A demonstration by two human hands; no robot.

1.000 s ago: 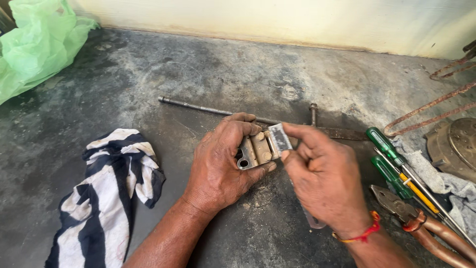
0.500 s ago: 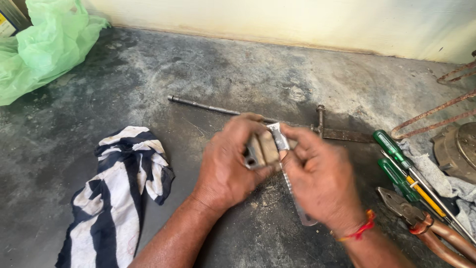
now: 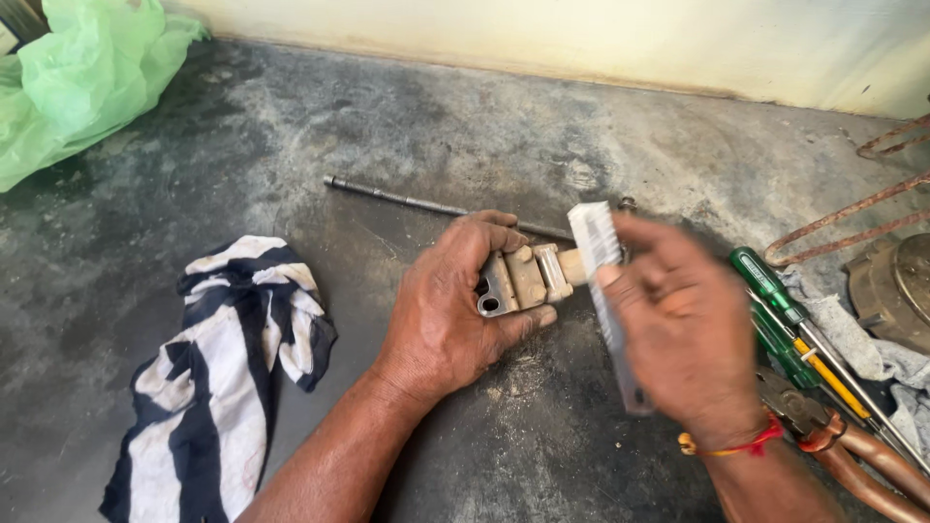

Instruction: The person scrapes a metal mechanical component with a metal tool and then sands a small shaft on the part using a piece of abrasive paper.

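My left hand [image 3: 448, 308] grips a small tan metal block [image 3: 524, 279] with bolt holes, held just above the grey concrete floor. My right hand [image 3: 684, 329] holds a brush [image 3: 599, 260] with pale bristles, its head against the right end of the block and its handle running down under my palm. The right hand looks motion-blurred. A red thread band circles my right wrist.
A striped black-and-white rag [image 3: 221, 360] lies to the left. A thin metal rod [image 3: 426, 205] lies behind the hands. Green-handled screwdrivers [image 3: 775, 310], pliers [image 3: 823, 436], copper tubing [image 3: 852, 208] and a round metal part [image 3: 896, 291] sit at the right. A green plastic bag [image 3: 77, 77] is far left.
The brush has shifted along the right end of the block, with my right hand moving to the right and down. My left hand has kept its grip on the block.
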